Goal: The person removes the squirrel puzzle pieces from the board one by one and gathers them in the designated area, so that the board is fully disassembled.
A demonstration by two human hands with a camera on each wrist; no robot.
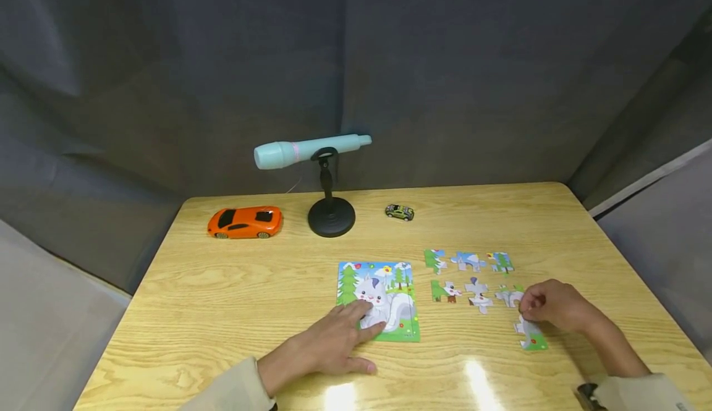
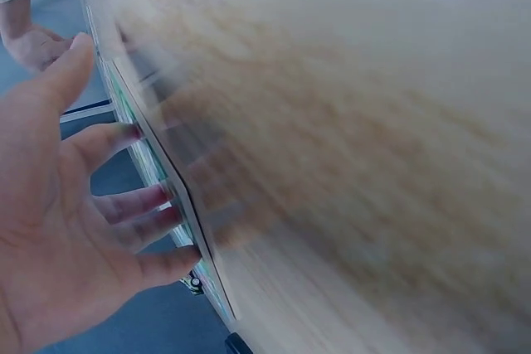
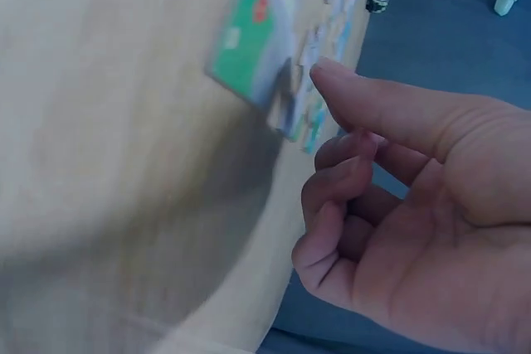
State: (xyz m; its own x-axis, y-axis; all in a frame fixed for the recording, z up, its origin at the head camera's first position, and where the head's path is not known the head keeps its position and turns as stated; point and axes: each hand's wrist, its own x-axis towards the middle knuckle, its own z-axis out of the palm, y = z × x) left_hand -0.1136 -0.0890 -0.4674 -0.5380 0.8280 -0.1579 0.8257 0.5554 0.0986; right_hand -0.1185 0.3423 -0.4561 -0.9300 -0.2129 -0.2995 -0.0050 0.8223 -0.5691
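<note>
So from my seat at the remote feed: the left hand [image 1: 325, 349] lies flat with its fingers spread, fingertips pressing on the lower left part of the squirrel puzzle board [image 1: 379, 300], which sits mid-desk. That grip is wide open, holding nothing, just resting on the board's edge; the left wrist view shows the fingers laid along that edge too.

The right hand [image 1: 556, 306] is over at the right side of the wooden desk [image 1: 222, 312], fingers curled. In the head view its fingertips sit right at a loose puzzle piece [image 1: 509, 296] in the second row, and another green and white piece [image 1: 531, 335] lies just below the hand. The right wrist view is blurry, so I honestly can't tell whether that grip has actually pinched a piece or is only touching it.

Five more loose pieces are laid out in two rows between the board and the right hand. Along the far edge sit an orange toy car [image 1: 245, 222], a mint toy microphone [image 1: 308, 149] on a black stand [image 1: 331, 213], and a small green toy car [image 1: 399, 212].
</note>
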